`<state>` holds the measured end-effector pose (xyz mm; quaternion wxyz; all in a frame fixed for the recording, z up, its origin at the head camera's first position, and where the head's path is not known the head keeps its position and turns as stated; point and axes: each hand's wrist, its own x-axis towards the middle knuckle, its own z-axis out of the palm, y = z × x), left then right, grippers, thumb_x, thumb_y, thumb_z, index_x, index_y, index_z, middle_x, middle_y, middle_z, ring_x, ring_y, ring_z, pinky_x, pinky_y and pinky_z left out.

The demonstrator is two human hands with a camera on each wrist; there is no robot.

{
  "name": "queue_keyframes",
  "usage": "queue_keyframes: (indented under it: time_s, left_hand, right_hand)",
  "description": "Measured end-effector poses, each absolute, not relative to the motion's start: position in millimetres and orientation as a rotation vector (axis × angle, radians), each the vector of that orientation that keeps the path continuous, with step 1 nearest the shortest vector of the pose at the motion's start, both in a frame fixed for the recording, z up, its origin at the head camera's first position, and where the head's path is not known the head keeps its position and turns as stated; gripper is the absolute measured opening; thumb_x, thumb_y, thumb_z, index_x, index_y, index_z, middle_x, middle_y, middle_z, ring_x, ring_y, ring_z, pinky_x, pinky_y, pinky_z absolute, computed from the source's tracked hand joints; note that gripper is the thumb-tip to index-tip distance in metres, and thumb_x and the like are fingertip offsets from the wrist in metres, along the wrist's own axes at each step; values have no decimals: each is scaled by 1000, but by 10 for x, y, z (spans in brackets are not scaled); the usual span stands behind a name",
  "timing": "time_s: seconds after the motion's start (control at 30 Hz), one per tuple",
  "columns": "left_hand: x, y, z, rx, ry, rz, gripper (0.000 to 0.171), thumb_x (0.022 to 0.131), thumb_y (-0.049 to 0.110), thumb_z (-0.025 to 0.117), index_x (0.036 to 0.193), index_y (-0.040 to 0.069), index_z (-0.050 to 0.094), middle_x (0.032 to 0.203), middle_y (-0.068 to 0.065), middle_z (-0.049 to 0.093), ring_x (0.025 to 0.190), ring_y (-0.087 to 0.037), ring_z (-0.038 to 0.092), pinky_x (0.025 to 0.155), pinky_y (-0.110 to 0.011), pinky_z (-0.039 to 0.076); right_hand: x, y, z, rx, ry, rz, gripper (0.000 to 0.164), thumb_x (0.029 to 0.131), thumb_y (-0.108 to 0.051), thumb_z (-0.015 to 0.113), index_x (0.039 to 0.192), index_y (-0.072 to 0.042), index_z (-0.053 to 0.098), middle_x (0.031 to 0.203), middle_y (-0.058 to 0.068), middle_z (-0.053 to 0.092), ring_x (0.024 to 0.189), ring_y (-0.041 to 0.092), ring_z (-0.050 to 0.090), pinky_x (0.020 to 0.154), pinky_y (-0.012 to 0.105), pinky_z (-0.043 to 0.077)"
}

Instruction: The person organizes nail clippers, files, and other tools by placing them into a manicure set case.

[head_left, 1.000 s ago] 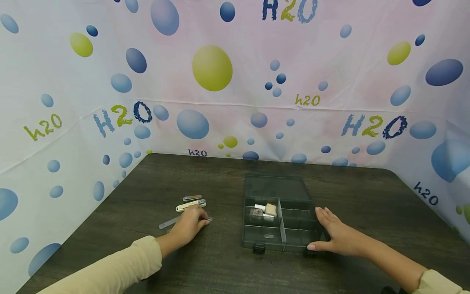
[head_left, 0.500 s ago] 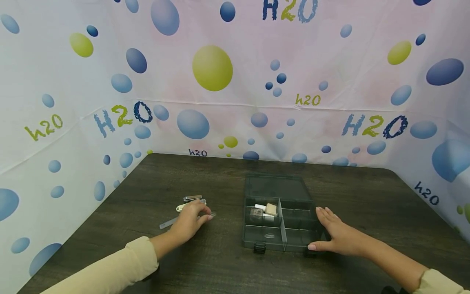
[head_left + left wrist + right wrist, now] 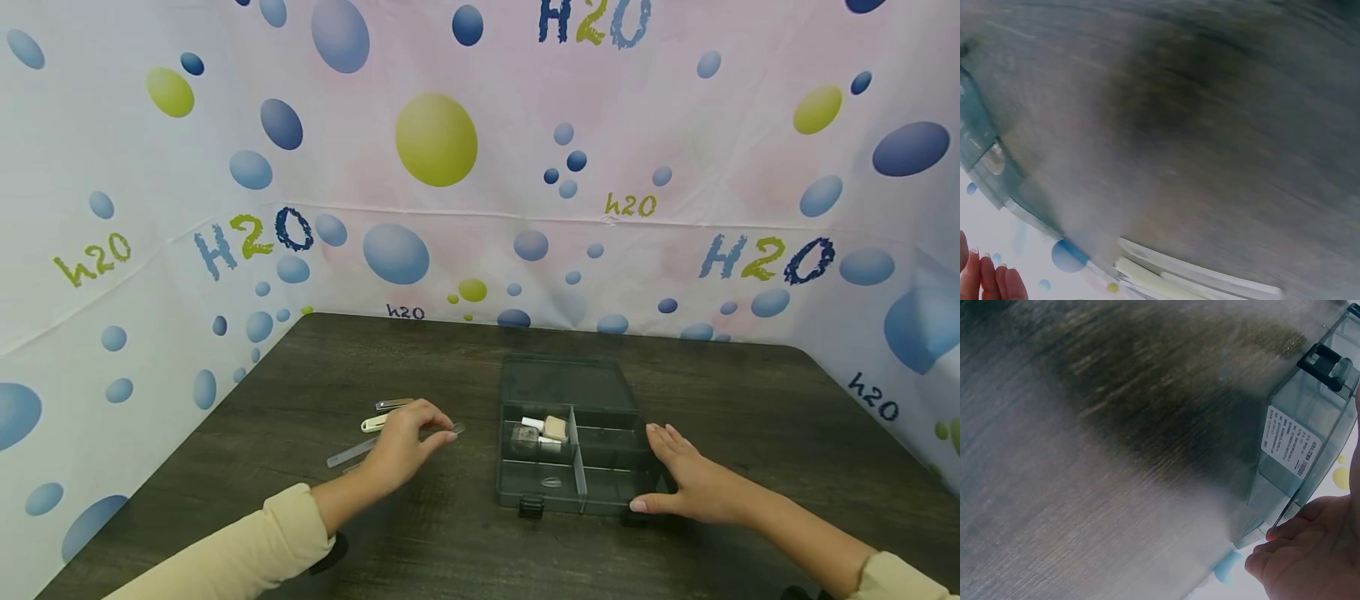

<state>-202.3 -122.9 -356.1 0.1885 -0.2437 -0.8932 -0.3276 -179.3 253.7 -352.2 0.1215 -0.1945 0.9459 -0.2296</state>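
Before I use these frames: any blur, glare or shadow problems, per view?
Head: evenly lit and fairly sharp, though the clear piece at the left hand is faint. Left wrist: hazy and soft, a dark patch over the table, backdrop washed out. Right wrist: similar dark patch, pale sheen; box crisper, fine print on its label unreadable.

A pale sheet point(image 3: 517, 92) dotted blue and lime and lettered H2O hangs behind a dark wood-grain table point(image 3: 570, 558)
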Motion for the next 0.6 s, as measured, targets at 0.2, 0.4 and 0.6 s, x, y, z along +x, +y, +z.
queue_keyframes:
  time_s: [0.2,0.4,0.6]
  left_hand:
    - [-2016,-1103,-3532,-699,-2494,-979,7,75,8,73,81,7,70,84,-3,64,77,-17,62,70,-30,54]
    - [-1996,-961,-3509,-746,-2463,-1027,6,77,8,73,81,6,70,84,-3,65,78,-17,62,71,-29,54]
    - [-1976,-800,-3509,-784,-2468,-1076,6,77,8,72,82,5,70,84,-4,64,79,-18,63,72,-28,54]
  right_hand:
    - [-1798,2534,-3515,-568,2766,-679,107,77,-51,68,143,13,12,148,36,9,133,57,5,99,73,13]
    - [-1797,2540,-3524,-577,2773,-683,108,77,-52,68,143,13,12,148,36,10,133,57,5,99,72,14]
    - [-1795,2540,-3531,-579,2774,-681,107,77,-52,67,143,12,12,148,36,9,133,57,5,99,73,14]
